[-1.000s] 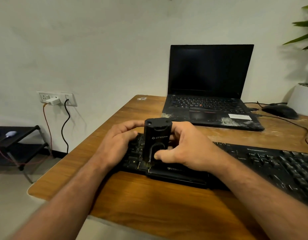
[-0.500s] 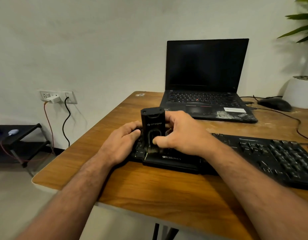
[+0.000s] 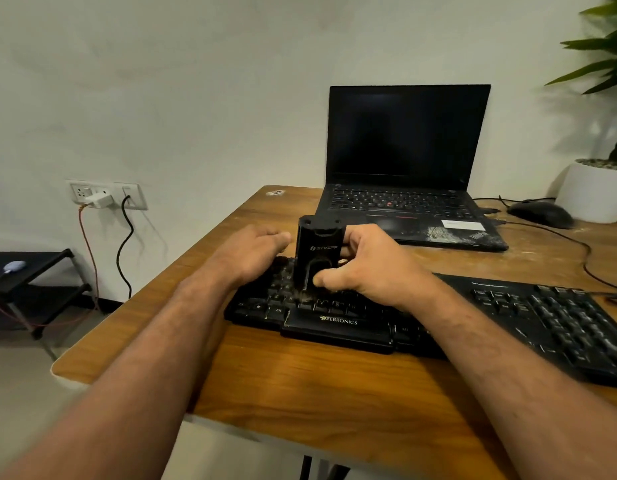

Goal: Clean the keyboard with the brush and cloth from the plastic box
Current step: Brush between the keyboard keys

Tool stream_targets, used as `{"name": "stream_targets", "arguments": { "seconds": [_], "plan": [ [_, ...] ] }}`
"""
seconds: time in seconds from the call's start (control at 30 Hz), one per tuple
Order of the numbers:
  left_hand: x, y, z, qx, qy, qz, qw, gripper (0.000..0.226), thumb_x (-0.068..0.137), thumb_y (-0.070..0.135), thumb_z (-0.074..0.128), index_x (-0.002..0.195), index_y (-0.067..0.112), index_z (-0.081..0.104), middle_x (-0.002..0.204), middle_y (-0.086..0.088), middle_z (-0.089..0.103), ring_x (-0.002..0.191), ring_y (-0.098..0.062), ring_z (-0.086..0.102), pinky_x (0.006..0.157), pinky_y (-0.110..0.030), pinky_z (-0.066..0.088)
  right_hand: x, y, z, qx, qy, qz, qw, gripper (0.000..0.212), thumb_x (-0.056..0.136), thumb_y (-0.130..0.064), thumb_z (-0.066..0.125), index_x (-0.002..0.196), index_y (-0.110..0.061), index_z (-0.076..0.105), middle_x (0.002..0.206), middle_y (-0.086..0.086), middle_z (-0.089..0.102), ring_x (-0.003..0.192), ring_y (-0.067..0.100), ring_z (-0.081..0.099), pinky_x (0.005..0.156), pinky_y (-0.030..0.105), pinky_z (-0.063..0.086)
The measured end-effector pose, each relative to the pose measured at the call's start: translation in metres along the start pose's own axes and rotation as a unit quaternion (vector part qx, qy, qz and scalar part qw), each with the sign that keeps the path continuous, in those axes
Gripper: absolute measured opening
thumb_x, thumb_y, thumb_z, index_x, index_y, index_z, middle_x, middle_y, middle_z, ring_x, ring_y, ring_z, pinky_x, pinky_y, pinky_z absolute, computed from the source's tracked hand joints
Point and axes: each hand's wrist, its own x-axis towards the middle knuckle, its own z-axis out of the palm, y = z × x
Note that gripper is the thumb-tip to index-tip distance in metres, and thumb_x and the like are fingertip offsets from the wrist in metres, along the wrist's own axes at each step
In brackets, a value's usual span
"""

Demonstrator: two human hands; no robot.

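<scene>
My right hand (image 3: 365, 268) is gripping the upright brush (image 3: 317, 258) bristles-down on the Zebronics keyboard (image 3: 338, 322); at nine o'clock, my left hand (image 3: 255, 254) is lying flat, fingers relaxed, steadying it.

An open black laptop (image 3: 409, 168), a mouse (image 3: 540, 213) and a white plant pot (image 3: 592, 192) sit on the wooden table (image 3: 300, 382).

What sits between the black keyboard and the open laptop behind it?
In the head view, only bare wooden desk shows between the keyboard and the laptop; near the left end, the right hand holding the upright brush overlaps that strip.
</scene>
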Motion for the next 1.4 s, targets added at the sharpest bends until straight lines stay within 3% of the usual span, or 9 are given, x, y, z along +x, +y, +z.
{"name": "stream_targets", "arguments": {
  "seconds": [0.07,0.13,0.27,0.37,0.5,0.77,1.0,1.13,1.4],
  "plan": [
    [0.004,0.008,0.001,0.006,-0.006,0.006,1.000,0.039,0.096,0.050,0.052,0.067,0.036,0.074,0.089,0.007,0.072,0.091,-0.014,0.065,0.093,-0.036,0.045,0.004,0.003,-0.001,-0.035,0.059,-0.001,0.998,0.039,0.075,-0.009,0.082,0.099,-0.035,0.067,0.093,-0.010,0.075,0.084,0.003,0.072,0.076,0.024,0.057],
    [0.008,0.007,0.003,-0.019,-0.019,-0.002,1.000,0.044,0.096,0.047,0.054,0.058,0.035,0.073,0.077,0.008,0.071,0.081,-0.013,0.065,0.095,-0.039,0.046,0.006,0.006,-0.006,-0.046,0.093,0.005,0.995,0.040,0.075,-0.011,0.082,0.106,-0.033,0.069,0.094,-0.012,0.075,0.085,0.001,0.071,0.076,0.024,0.058],
    [0.012,-0.009,0.005,-0.097,-0.028,0.007,0.995,0.033,0.095,0.042,0.057,0.074,0.027,0.078,0.067,0.005,0.072,0.061,-0.009,0.064,0.095,-0.045,0.052,0.010,0.013,-0.011,-0.019,0.035,0.002,0.999,0.048,0.075,-0.008,0.081,0.116,-0.029,0.069,0.098,-0.011,0.077,0.091,0.004,0.072,0.082,0.030,0.059],
    [0.018,-0.015,0.009,-0.081,-0.011,0.018,0.996,0.028,0.093,0.042,0.060,0.089,0.022,0.079,0.077,0.005,0.076,0.072,-0.011,0.068,0.096,-0.042,0.051,0.020,0.015,-0.011,-0.107,0.114,0.004,0.988,0.042,0.075,-0.016,0.081,0.112,-0.030,0.069,0.095,-0.014,0.073,0.086,-0.001,0.069,0.074,0.018,0.056],
    [0.019,-0.010,0.013,0.003,0.028,0.060,0.998,0.020,0.092,0.036,0.064,0.085,0.025,0.079,0.074,0.009,0.076,0.068,-0.002,0.069,0.075,-0.021,0.050,0.024,0.016,-0.014,-0.085,0.107,0.013,0.990,0.041,0.074,-0.014,0.081,0.110,-0.029,0.070,0.093,-0.016,0.073,0.085,-0.003,0.068,0.071,0.013,0.053],
    [0.018,-0.007,0.012,0.136,0.028,0.096,0.986,0.012,0.089,0.028,0.065,0.089,0.033,0.076,0.087,0.015,0.073,0.085,-0.002,0.066,0.086,-0.026,0.052,0.024,0.020,-0.024,-0.086,0.141,0.031,0.986,0.038,0.076,-0.013,0.080,0.109,-0.028,0.067,0.091,-0.015,0.071,0.078,-0.006,0.064,0.054,0.002,0.042],
    [0.020,-0.008,0.013,0.145,0.034,0.100,0.984,0.008,0.087,0.033,0.068,0.088,0.032,0.076,0.085,0.016,0.072,0.084,-0.002,0.066,0.086,-0.027,0.053,0.027,0.025,-0.029,-0.074,0.149,0.047,0.985,0.039,0.075,-0.014,0.081,0.107,-0.030,0.067,0.092,-0.014,0.072,0.082,-0.001,0.068,0.067,0.014,0.052],
    [0.021,-0.008,0.014,0.134,0.035,0.115,0.984,0.010,0.087,0.037,0.069,0.088,0.031,0.077,0.084,0.016,0.073,0.083,-0.001,0.066,0.079,-0.019,0.051,0.027,0.026,-0.028,-0.155,0.164,0.049,0.973,0.039,0.075,-0.017,0.079,0.109,-0.030,0.065,0.095,-0.012,0.071,0.082,0.002,0.065,0.061,0.016,0.047],
    [0.021,-0.006,0.015,0.102,0.019,0.127,0.986,0.005,0.084,0.034,0.074,0.086,0.036,0.078,0.081,0.023,0.073,0.081,0.005,0.065,0.072,-0.012,0.043,0.029,0.021,-0.016,-0.091,0.129,0.029,0.987,0.039,0.077,-0.018,0.079,0.113,-0.029,0.066,0.098,-0.013,0.072,0.088,0.000,0.067,0.063,0.007,0.047]
  ]
}}
